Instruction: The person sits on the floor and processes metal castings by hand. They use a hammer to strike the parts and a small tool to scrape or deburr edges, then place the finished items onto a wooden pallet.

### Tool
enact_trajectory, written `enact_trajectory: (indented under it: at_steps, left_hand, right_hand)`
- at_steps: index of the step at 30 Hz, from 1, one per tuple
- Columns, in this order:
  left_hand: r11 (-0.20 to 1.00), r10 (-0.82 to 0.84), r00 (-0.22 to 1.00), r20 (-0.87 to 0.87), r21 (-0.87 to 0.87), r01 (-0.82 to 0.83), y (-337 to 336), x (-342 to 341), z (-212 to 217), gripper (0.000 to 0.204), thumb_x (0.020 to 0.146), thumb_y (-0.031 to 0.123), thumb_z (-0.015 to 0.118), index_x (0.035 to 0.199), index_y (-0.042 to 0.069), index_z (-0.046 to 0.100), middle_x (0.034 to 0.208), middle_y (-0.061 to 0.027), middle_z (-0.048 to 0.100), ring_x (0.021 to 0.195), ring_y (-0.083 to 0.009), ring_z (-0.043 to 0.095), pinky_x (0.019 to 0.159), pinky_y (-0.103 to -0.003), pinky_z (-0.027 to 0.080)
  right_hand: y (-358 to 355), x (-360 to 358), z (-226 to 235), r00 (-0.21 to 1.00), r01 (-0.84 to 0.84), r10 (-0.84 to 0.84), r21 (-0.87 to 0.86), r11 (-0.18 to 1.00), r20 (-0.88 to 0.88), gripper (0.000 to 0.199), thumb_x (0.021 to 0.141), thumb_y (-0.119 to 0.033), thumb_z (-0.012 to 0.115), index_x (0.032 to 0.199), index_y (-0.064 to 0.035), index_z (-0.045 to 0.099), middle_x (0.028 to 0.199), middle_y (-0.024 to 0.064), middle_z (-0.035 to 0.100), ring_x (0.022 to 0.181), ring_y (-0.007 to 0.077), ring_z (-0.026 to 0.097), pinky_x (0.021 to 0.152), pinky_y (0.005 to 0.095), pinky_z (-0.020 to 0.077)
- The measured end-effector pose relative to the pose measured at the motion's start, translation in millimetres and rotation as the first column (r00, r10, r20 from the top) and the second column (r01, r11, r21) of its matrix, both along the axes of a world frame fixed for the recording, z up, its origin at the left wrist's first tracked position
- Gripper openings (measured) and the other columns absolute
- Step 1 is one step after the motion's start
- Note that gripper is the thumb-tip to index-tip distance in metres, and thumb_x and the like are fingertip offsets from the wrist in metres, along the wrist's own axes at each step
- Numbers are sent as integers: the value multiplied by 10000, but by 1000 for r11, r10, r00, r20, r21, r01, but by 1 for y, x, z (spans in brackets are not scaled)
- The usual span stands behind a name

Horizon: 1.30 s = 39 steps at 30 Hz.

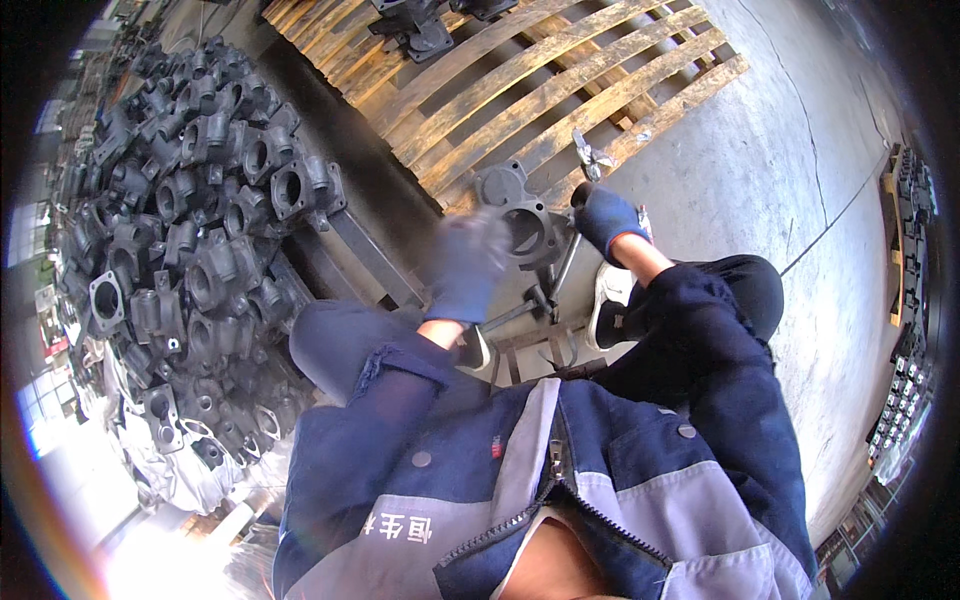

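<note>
In front of me stands a dark grey metal casting (pixel 530 228) with a round bore and a flange with bolt holes. My left hand (pixel 467 262), in a blue work glove, is at its left side and smeared by motion, so its fingers cannot be made out. My right hand (pixel 608 217), gloved the same way, is closed at the casting's right around a tool with a dark end and a slim metal shaft (pixel 568 262). That shaft slants down toward dark metal pieces (pixel 540 301) below the casting. Just beyond my right hand lies a shiny metal piece (pixel 590 155).
A large heap of similar dark castings (pixel 215 215) rises on my left. Ahead lies a slatted wooden pallet (pixel 560 105) bearing a few castings (pixel 425 35). Concrete floor (pixel 790 150) stretches to the right, with rows of small dark parts (pixel 905 390) at the far edge.
</note>
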State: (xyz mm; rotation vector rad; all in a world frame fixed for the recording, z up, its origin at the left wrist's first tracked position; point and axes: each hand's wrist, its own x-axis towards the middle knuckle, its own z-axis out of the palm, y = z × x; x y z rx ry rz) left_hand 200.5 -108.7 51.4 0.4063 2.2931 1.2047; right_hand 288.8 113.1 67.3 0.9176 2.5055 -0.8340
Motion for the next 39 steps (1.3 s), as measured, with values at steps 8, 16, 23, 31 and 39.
enact_trajectory:
  at_steps: [8, 16, 23, 31, 39]
  left_hand:
    - [763, -260, 965, 40, -603, 231, -25, -8, -39, 311, 960, 166, 391, 1196, 21, 532, 1130, -221, 620, 1056, -350, 612, 854, -407, 491]
    - [808, -272, 947, 172, -494, 322, -29, -15, -58, 354, 980, 253, 375, 1211, 31, 526, 1130, -202, 615, 1043, -344, 592, 854, -395, 474]
    - [987, 159, 944, 289, -84, -141, -10, -4, -45, 408, 977, 383, 428, 1073, 28, 605, 1001, -216, 644, 916, -331, 621, 787, -395, 469]
    - [991, 94, 926, -366, -57, -123, -3, -35, 27, 437, 976, 396, 443, 956, -2, 624, 794, -227, 638, 748, -358, 632, 691, -407, 472]
    - [956, -115, 979, -169, -287, 63, 19, -91, 179, 634, 893, 585, 526, 1084, -10, 636, 876, -232, 670, 939, -329, 661, 813, -388, 480]
  right_hand:
    - [-30, 1, -98, 977, 198, -212, -232, 952, -35, 620, 937, -521, 344, 1090, 17, 612, 1056, 303, 619, 1058, 443, 577, 918, 441, 433]
    - [-28, -13, -88, 986, 129, -162, -408, 904, -46, 552, 956, -459, 332, 1075, 12, 593, 1098, 304, 600, 1074, 452, 556, 909, 448, 431]
    - [-32, 4, -109, 878, 181, -352, -459, 870, -323, 474, 978, -416, 388, 1103, -4, 585, 1091, 289, 602, 1044, 454, 562, 882, 452, 441]
    - [-35, -20, -25, 605, 113, -611, -704, 702, -512, 173, 955, -213, 506, 868, -70, 550, 785, -36, 472, 732, 87, 422, 658, 254, 390]
    - [0, -57, 130, 540, 5, -16, -16, 1000, -842, 278, 924, -264, 492, 848, 0, 533, 745, 163, 524, 692, 289, 539, 658, 363, 443]
